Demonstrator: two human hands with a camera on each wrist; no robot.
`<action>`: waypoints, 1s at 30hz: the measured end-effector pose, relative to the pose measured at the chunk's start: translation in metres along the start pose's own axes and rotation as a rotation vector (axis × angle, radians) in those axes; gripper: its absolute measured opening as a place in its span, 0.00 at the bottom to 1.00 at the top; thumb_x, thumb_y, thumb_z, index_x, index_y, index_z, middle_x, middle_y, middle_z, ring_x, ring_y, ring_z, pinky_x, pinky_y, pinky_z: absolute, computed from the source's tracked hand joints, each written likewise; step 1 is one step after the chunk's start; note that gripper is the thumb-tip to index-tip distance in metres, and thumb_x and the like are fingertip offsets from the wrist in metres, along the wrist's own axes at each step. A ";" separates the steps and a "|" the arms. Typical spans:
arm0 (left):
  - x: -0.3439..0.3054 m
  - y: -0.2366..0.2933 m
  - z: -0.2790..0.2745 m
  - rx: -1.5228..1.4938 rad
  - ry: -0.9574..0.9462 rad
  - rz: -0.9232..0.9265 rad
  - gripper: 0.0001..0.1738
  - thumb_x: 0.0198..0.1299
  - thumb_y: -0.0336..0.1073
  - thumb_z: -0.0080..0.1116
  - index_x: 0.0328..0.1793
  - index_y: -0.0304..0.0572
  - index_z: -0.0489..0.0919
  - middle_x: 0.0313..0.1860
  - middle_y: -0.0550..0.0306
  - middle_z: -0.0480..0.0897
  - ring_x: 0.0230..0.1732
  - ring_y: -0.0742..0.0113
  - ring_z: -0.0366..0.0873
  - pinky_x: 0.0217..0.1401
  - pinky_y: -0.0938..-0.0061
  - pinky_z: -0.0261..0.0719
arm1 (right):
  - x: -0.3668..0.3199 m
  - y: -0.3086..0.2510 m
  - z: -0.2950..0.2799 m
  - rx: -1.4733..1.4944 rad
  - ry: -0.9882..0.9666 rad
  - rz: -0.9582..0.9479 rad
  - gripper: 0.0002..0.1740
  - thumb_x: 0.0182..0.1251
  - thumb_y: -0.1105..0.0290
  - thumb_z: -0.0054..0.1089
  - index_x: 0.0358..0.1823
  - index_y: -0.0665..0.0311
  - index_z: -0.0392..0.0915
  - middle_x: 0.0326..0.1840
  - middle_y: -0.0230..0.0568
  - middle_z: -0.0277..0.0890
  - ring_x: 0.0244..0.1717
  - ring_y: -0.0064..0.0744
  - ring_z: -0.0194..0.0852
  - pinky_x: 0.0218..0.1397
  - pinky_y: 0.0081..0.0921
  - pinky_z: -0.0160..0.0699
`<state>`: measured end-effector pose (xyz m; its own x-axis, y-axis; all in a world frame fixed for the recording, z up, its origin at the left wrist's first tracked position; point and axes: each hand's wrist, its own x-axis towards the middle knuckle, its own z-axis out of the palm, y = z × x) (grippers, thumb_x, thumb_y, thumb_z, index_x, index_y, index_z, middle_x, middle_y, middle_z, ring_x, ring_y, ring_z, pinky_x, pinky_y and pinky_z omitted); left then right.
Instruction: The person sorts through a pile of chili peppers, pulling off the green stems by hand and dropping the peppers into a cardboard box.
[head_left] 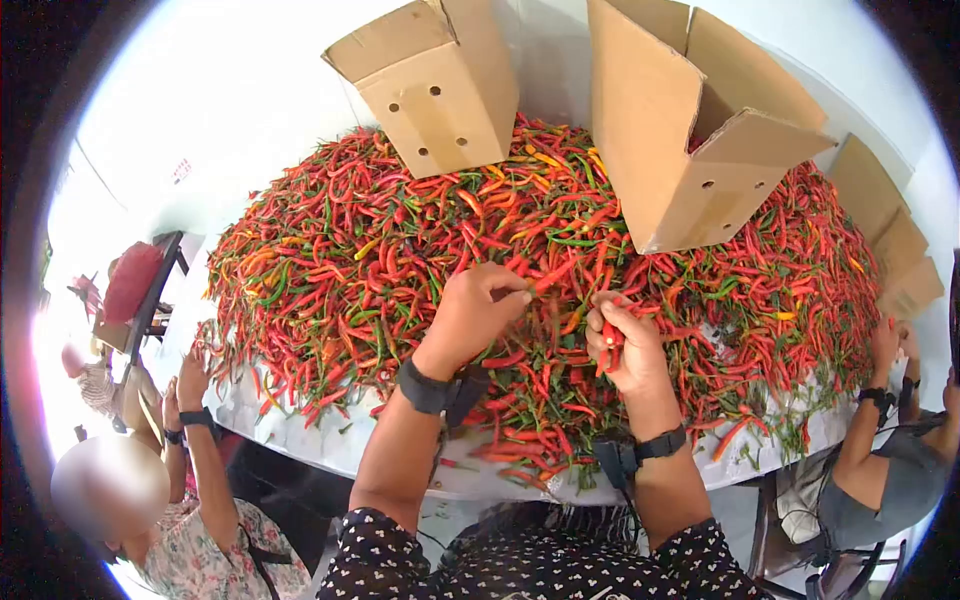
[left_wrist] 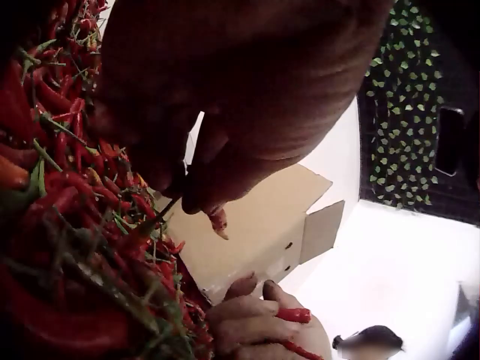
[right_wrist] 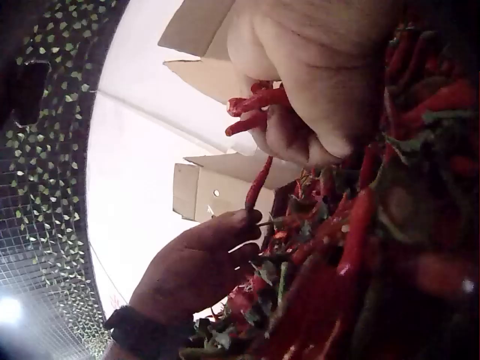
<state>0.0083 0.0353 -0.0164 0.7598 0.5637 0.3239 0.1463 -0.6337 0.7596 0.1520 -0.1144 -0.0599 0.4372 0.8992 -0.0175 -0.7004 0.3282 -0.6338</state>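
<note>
A broad heap of red chili peppers [head_left: 400,250], mixed with some green and orange ones, spreads over the table. My left hand [head_left: 475,318] is over the middle of the heap, thumb and forefinger pinching the stem end of a red chili pepper [right_wrist: 259,182]. To its right, my right hand [head_left: 637,348] curls round several red chili peppers [right_wrist: 249,122], whose ends stick out of the fist. In the left wrist view the left fingers are dark, with a thin stem [left_wrist: 169,207] at their tips.
Two open cardboard boxes stand on the back of the heap, one at the left [head_left: 435,110] and a larger one [head_left: 650,140] at the right. The white table edge [head_left: 330,455] runs in front of me. A person sits at the left [head_left: 215,540], another at the right [head_left: 885,500].
</note>
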 end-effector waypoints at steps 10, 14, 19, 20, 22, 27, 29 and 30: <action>-0.011 0.020 0.013 -0.189 -0.220 0.046 0.05 0.50 0.28 0.59 0.32 0.32 0.79 0.28 0.57 0.78 0.32 0.72 0.74 0.36 0.77 0.71 | -0.003 0.001 0.011 -0.144 0.094 -0.041 0.09 0.58 0.71 0.57 0.39 0.66 0.73 0.20 0.28 0.67 0.16 0.15 0.62 0.15 0.13 0.61; -0.011 0.021 0.016 -0.157 -0.207 0.043 0.05 0.50 0.28 0.59 0.30 0.33 0.78 0.26 0.56 0.78 0.30 0.71 0.75 0.34 0.75 0.72 | -0.002 0.001 0.012 -0.213 0.140 -0.059 0.08 0.58 0.71 0.59 0.37 0.65 0.74 0.19 0.28 0.67 0.16 0.15 0.63 0.16 0.13 0.62; -0.010 0.018 0.014 -0.024 -0.130 0.069 0.06 0.47 0.30 0.59 0.27 0.33 0.78 0.22 0.54 0.76 0.26 0.68 0.75 0.32 0.73 0.71 | -0.004 0.005 0.014 -0.389 0.141 -0.128 0.06 0.58 0.71 0.58 0.35 0.64 0.74 0.20 0.29 0.69 0.17 0.15 0.64 0.17 0.13 0.62; -0.010 0.018 0.014 -0.023 -0.128 0.071 0.06 0.47 0.30 0.59 0.27 0.33 0.78 0.22 0.54 0.76 0.26 0.68 0.75 0.32 0.73 0.71 | -0.004 0.006 0.014 -0.440 0.147 -0.152 0.06 0.58 0.70 0.58 0.35 0.64 0.74 0.20 0.29 0.70 0.17 0.15 0.65 0.16 0.13 0.62; -0.010 0.017 0.016 0.066 -0.089 0.071 0.06 0.47 0.30 0.59 0.26 0.33 0.78 0.22 0.54 0.77 0.26 0.67 0.75 0.32 0.73 0.72 | -0.006 0.007 0.016 -0.491 0.154 -0.175 0.06 0.59 0.70 0.57 0.35 0.63 0.74 0.20 0.29 0.70 0.17 0.15 0.65 0.16 0.13 0.62; -0.007 0.012 0.007 0.191 0.071 0.033 0.06 0.46 0.30 0.60 0.27 0.33 0.78 0.24 0.54 0.78 0.28 0.66 0.76 0.34 0.72 0.73 | -0.009 0.002 0.021 -0.360 0.141 -0.183 0.04 0.60 0.70 0.56 0.32 0.61 0.72 0.18 0.30 0.70 0.17 0.15 0.65 0.17 0.13 0.62; -0.007 0.015 0.004 0.134 0.073 -0.037 0.06 0.46 0.30 0.61 0.28 0.33 0.78 0.26 0.54 0.78 0.30 0.65 0.77 0.37 0.73 0.73 | -0.005 -0.004 0.013 -0.282 0.096 -0.198 0.04 0.60 0.70 0.56 0.30 0.59 0.71 0.19 0.30 0.69 0.17 0.15 0.65 0.16 0.13 0.61; -0.008 0.015 0.004 0.031 0.088 0.006 0.08 0.45 0.30 0.61 0.31 0.34 0.78 0.29 0.54 0.79 0.33 0.66 0.77 0.40 0.73 0.73 | -0.003 -0.006 0.010 -0.154 0.105 -0.157 0.04 0.62 0.70 0.55 0.31 0.59 0.71 0.19 0.30 0.67 0.17 0.17 0.63 0.17 0.15 0.60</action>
<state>0.0073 0.0191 -0.0094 0.7022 0.6037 0.3774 0.1628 -0.6522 0.7404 0.1493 -0.1165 -0.0485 0.5964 0.8025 0.0152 -0.5285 0.4069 -0.7451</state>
